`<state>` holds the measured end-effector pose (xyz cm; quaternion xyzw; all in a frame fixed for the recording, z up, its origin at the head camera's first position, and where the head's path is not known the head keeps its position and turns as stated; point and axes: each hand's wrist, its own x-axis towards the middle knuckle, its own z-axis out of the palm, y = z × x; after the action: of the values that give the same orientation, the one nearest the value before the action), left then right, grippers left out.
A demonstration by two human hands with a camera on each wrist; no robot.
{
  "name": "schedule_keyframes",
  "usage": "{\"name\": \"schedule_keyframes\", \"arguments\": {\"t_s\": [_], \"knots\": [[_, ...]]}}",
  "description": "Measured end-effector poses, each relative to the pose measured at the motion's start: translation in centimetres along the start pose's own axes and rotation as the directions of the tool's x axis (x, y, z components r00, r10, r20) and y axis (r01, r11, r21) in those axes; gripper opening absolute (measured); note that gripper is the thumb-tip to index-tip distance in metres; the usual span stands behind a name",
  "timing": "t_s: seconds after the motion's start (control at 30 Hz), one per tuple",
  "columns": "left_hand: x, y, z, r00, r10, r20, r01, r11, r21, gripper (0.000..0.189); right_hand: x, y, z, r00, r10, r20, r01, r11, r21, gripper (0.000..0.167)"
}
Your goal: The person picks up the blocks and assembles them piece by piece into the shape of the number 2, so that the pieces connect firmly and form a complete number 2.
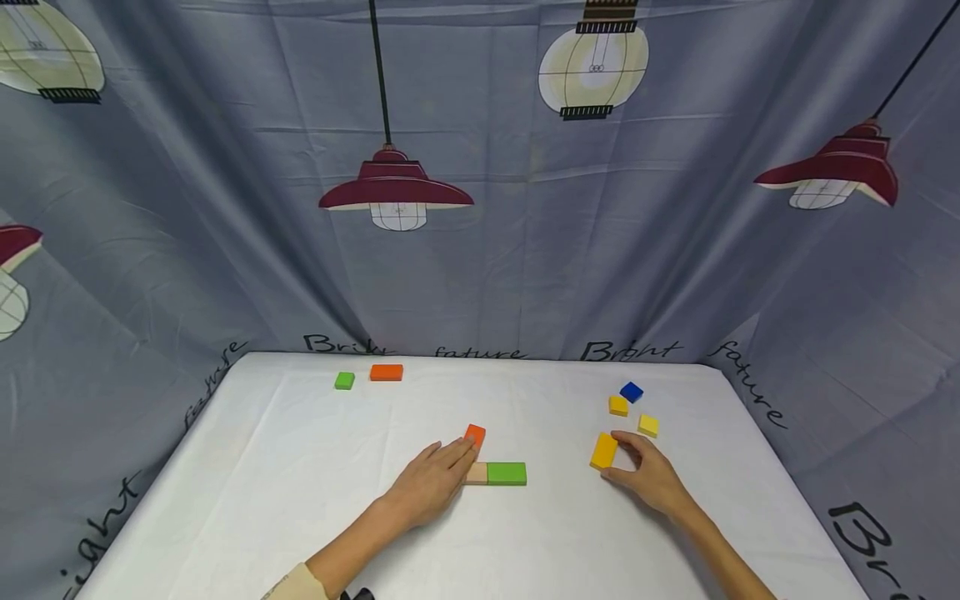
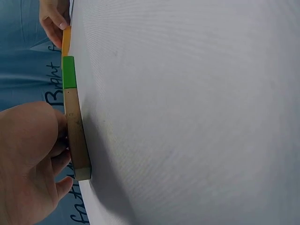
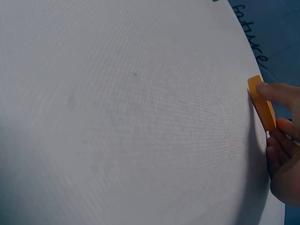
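My left hand (image 1: pixel 431 487) lies with fairly straight fingers over a row of blocks, its fingertips at an orange block (image 1: pixel 476 433). Beneath that hand is a natural wood block (image 1: pixel 477 473), largely hidden in the head view; the left wrist view shows its long side (image 2: pixel 77 131). A green block (image 1: pixel 506 474) continues the row, end against the wood. Farther right, my right hand (image 1: pixel 652 477) pinches a yellow rectangular block (image 1: pixel 603 451) between thumb and fingers, close over the white tabletop. In the right wrist view, the same yellow block (image 3: pixel 261 104) stands tilted in the fingers.
Beyond the right hand lie two small yellow blocks, one (image 1: pixel 618 406) and another (image 1: pixel 648 426), with a blue block (image 1: pixel 632 392) behind. At the far left are a small green block (image 1: pixel 344 381) and an orange block (image 1: pixel 386 372). A grey curtain (image 1: pixel 487 275) borders the table.
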<state>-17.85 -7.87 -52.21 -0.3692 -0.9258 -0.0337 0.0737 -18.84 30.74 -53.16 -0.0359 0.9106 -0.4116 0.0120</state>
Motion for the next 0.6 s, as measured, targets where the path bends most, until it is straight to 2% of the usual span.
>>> {"name": "schedule_keyframes", "arguments": {"t_s": [0.23, 0.4, 0.6], "knots": [[-0.07, 0.22, -0.11, 1.000, 0.003, -0.012, -0.003, 1.000, 0.000, 0.043, 0.04, 0.16, -0.01, 1.000, -0.012, -0.015, 0.012, 1.000, -0.018, 0.066], [-0.04, 0.25, -0.03, 1.000, -0.006, 0.012, 0.006, 1.000, 0.012, 0.044, 0.23, 0.07, 0.27, 0.999, -0.010, -0.033, 0.009, 0.999, -0.049, 0.065], [-0.07, 0.19, 0.02, 1.000, 0.001, 0.003, -0.001, 1.000, 0.030, 0.045, 0.37, -0.57, 0.58, 0.999, 0.001, -0.039, -0.002, 0.999, -0.035, 0.064]]}}
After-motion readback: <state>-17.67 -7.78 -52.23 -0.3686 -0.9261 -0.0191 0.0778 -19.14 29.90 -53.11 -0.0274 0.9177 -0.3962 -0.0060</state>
